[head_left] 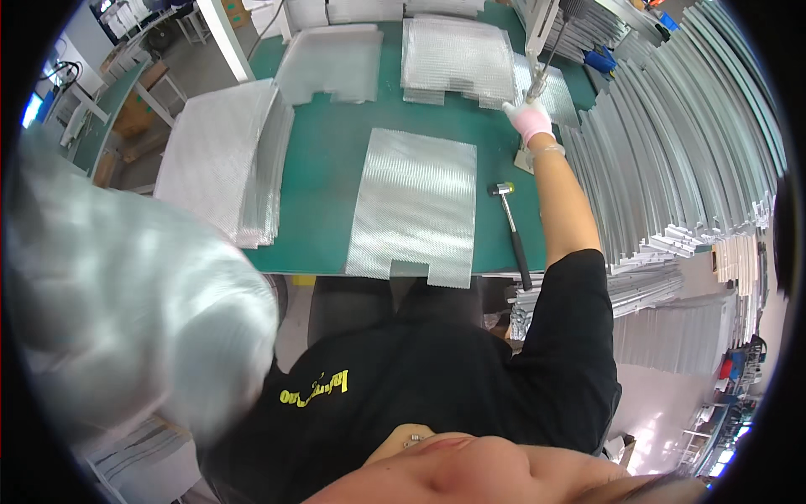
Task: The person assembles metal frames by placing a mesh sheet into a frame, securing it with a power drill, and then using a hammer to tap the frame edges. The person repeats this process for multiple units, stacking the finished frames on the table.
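The gloved right hand (530, 122) is up at a silver metal tool (538, 84), though I cannot tell whether its fingers are clamped on it; the left hand is hidden, so its grip cannot be told. Nearer the body from the right hand lies a hammer (514, 225), and to that hand's left, a mesh sheet (416, 202) on the green table (323, 181).

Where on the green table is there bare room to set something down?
Widest strip on the table: between left stack and middle sheet. Narrower gaps: middle sheet to mallet, and between back-left stack and back-right stack. Crowded: far right, around the right hand and metal fixture.
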Demonstrator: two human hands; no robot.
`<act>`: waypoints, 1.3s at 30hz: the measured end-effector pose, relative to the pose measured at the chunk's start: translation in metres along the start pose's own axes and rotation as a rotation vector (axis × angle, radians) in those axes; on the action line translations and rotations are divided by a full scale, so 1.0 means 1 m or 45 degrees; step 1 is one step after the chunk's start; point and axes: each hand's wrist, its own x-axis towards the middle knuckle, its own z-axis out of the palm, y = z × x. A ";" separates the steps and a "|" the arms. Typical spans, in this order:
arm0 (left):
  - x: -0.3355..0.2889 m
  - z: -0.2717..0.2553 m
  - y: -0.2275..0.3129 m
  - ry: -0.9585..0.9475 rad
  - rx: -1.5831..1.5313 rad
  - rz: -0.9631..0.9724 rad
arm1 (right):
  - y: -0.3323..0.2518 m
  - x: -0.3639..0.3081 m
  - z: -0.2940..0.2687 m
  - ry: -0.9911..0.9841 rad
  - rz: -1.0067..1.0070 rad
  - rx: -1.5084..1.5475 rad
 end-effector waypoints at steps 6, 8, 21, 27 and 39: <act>-0.103 0.055 0.018 0.219 -0.096 -0.849 | 0.016 0.063 0.008 -0.120 0.027 0.956; -0.133 0.072 0.028 0.225 -0.631 -1.419 | 0.003 0.074 0.003 -0.530 0.207 1.614; -0.205 0.119 -0.012 0.154 -1.592 -2.032 | 0.005 0.018 -0.050 0.162 -0.835 0.930; -0.165 0.084 0.010 0.058 -1.328 -2.013 | -0.033 -0.214 -0.067 -0.534 -0.249 1.768; -0.200 0.062 0.105 -0.756 -0.074 -1.332 | -0.026 -0.340 -0.027 -0.124 -0.243 0.807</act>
